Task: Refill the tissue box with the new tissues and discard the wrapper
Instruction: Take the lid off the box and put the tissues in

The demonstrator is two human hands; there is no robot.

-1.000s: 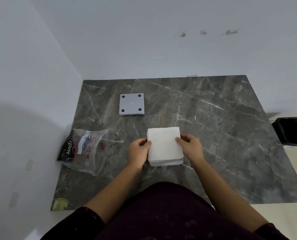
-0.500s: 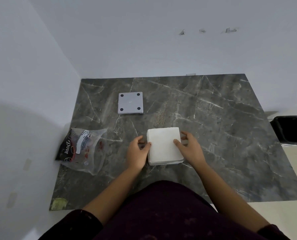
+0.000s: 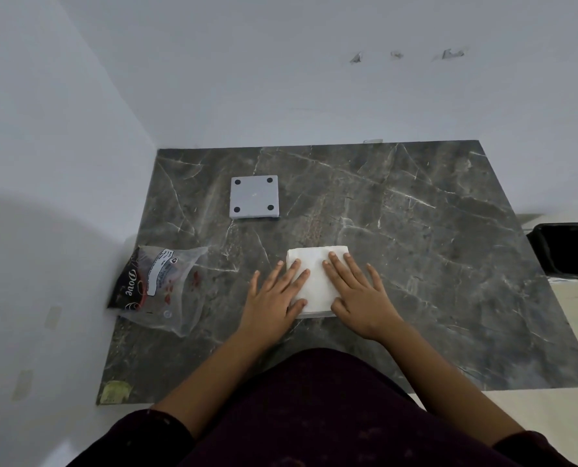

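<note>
A white stack of tissues (image 3: 316, 264) lies on the dark marble table (image 3: 415, 251), in front of me at the middle. My left hand (image 3: 275, 296) rests flat on the stack's left part, fingers spread. My right hand (image 3: 356, 291) lies flat on its right part, fingers spread too. Neither hand grips anything. The empty clear plastic wrapper (image 3: 161, 286) with dark print lies at the table's left edge. A grey square box piece (image 3: 253, 196) with dark round feet at its corners sits further back, left of centre.
White walls close off the table at the back and the left. A black bin (image 3: 570, 249) stands on the floor past the table's right edge. A yellowish sticker (image 3: 115, 390) marks the near left corner.
Both hands moved from gripping the stack's sides to lying flat on top of it with fingers spread. The stack has stayed in place.
</note>
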